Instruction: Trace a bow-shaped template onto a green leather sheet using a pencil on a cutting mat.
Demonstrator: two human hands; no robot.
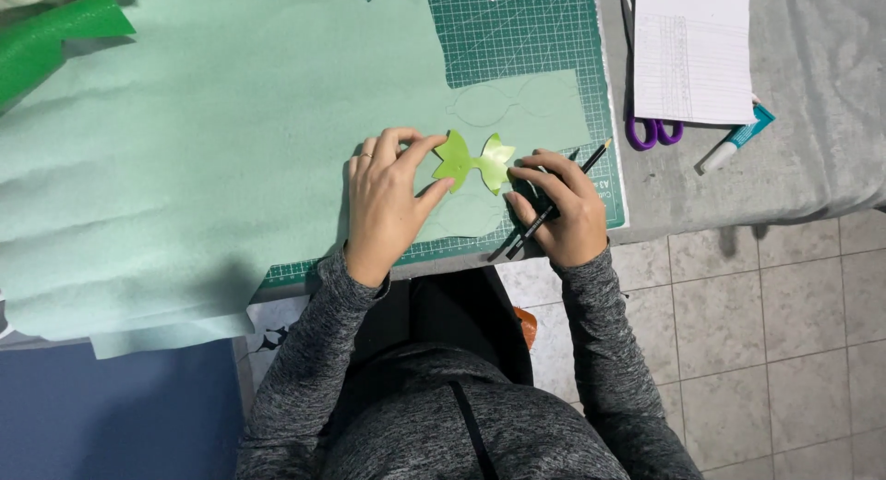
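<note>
- Currently the left hand [388, 203] pinches the left lobe of a bright green bow-shaped cutout [474, 162] between thumb and forefinger, pressing it flat on a pale mint felt sheet [185, 148].
- Right hand [558, 208] is curled, its fingertips [517, 173] touching the cutout's right lobe, a black pencil [554, 200] gripped in it, pointing up-right.
- Felt sheet lies over a dark green gridded cutting mat [517, 28]; a faint traced bow outline [508, 102] shows just above the cutout.
- Purple-handled scissors [653, 131], a white lined paper sheet [692, 46] and a teal-capped white marker [736, 140] sit well apart on a grey cloth [812, 148].
</note>
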